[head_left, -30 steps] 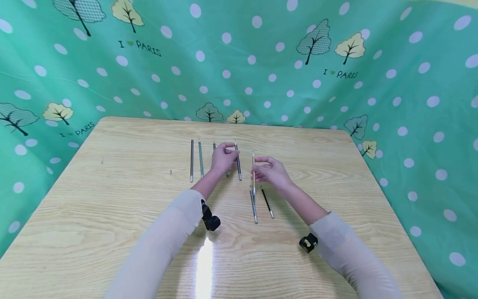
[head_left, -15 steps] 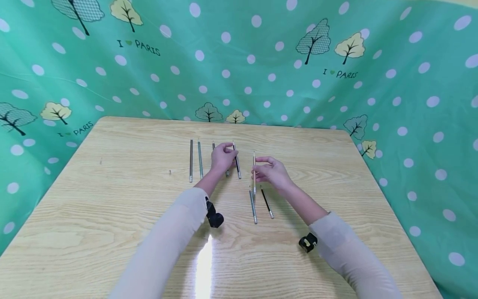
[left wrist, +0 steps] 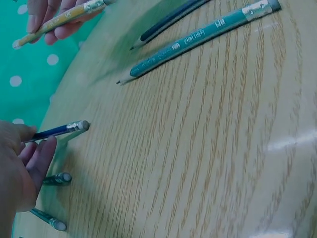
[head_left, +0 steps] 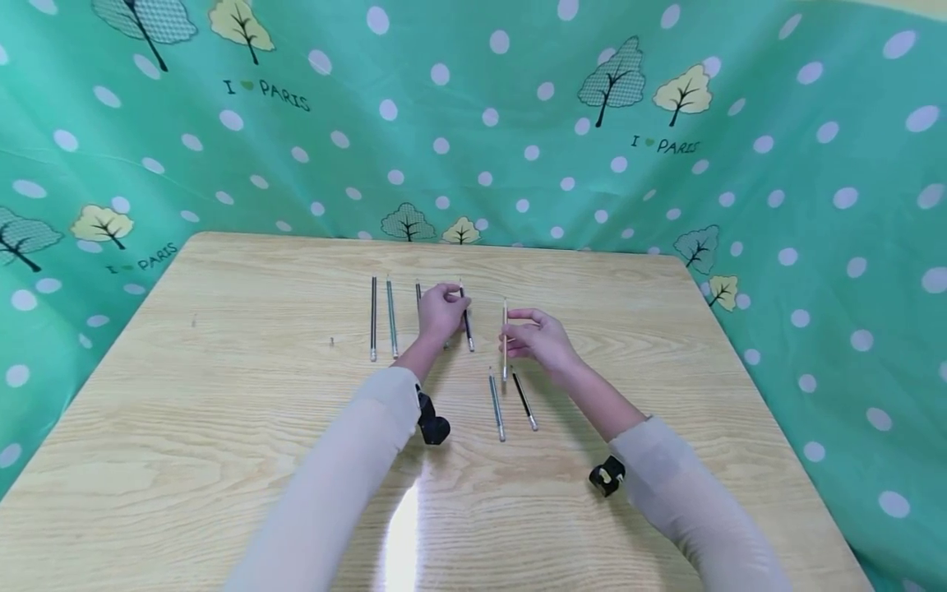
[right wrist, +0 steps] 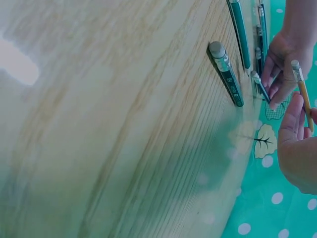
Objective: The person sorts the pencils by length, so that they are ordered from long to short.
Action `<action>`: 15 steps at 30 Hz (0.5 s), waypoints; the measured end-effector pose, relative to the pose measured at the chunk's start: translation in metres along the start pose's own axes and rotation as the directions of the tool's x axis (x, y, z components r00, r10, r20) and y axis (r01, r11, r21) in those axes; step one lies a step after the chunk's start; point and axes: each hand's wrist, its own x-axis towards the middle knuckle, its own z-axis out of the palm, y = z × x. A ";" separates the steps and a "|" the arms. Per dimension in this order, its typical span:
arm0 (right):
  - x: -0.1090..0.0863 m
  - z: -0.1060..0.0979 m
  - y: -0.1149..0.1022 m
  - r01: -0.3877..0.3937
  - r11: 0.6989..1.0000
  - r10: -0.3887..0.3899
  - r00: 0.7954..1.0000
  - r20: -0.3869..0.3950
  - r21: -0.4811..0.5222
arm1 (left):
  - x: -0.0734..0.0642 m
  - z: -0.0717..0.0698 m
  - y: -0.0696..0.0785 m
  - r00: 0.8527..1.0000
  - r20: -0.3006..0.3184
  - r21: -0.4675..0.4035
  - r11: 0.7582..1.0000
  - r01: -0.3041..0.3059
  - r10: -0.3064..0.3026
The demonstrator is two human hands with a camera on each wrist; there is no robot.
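Observation:
In the head view my left hand (head_left: pixel 442 314) pinches a dark pencil (head_left: pixel 467 325) near the middle of the table. To its right, my right hand (head_left: pixel 540 341) holds a yellow pencil (head_left: pixel 505 349) upright in that view between thumb and fingers; the left wrist view shows this yellow pencil (left wrist: pixel 64 19) raised off the wood. Nearer me lie a green pencil (head_left: pixel 497 407) and a black pencil (head_left: pixel 524 399). Left of my left hand, a black pencil (head_left: pixel 373 321) and a green pencil (head_left: pixel 392 316) lie side by side. Another dark pencil (head_left: pixel 418 289) is partly hidden by that hand.
The pencils lie on a light wooden table (head_left: pixel 222 411). A green dotted cloth (head_left: pixel 473 123) hangs behind it and along its sides. A tiny dark speck (head_left: pixel 331 341) lies on the left of the tabletop. Light glares (head_left: pixel 403 526) off the near part.
The head view has shifted slightly. My right hand's yellow pencil has moved a little to the right, away from the green pencil below it. My left forearm has swung slightly rightward; both grips stay.

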 end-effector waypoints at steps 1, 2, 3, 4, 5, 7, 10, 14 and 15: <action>0.001 -0.001 0.001 0.001 1.000 -0.001 1.000 -0.001 -0.001 | 0.000 0.000 0.000 1.000 0.001 0.009 1.000 -0.001 0.001; 0.001 -0.002 0.001 0.001 1.000 -0.001 1.000 -0.002 -0.002 | 0.000 0.000 -0.001 1.000 -0.001 0.022 1.000 -0.005 0.005; 0.001 -0.002 0.002 0.003 1.000 -0.004 1.000 -0.001 -0.003 | 0.001 0.000 -0.002 1.000 -0.004 0.033 0.999 -0.010 0.010; 0.001 -0.003 0.003 0.005 1.000 -0.005 1.000 -0.004 -0.003 | 0.000 0.001 -0.003 1.000 -0.006 0.041 0.999 -0.015 0.015; 0.002 -0.004 0.003 0.004 1.000 -0.004 1.000 -0.008 -0.002 | 0.000 0.001 -0.003 1.000 -0.006 0.045 0.999 -0.018 0.018; 0.002 -0.005 0.005 0.003 1.000 -0.003 1.000 -0.014 0.000 | 0.000 0.003 -0.004 1.000 0.000 0.057 0.998 -0.028 0.028; 0.002 -0.007 0.006 0.005 1.000 -0.005 1.000 -0.022 0.000 | 0.001 0.006 -0.003 0.999 0.011 0.091 0.995 -0.044 0.044; 0.002 -0.010 0.006 0.005 1.000 -0.005 1.000 -0.023 -0.002 | 0.002 0.009 -0.003 0.998 0.019 0.137 0.988 -0.067 0.065; 0.002 -0.010 0.006 0.003 1.000 -0.003 1.000 -0.025 0.000 | 0.002 0.009 -0.004 0.998 0.014 0.139 0.988 -0.069 0.067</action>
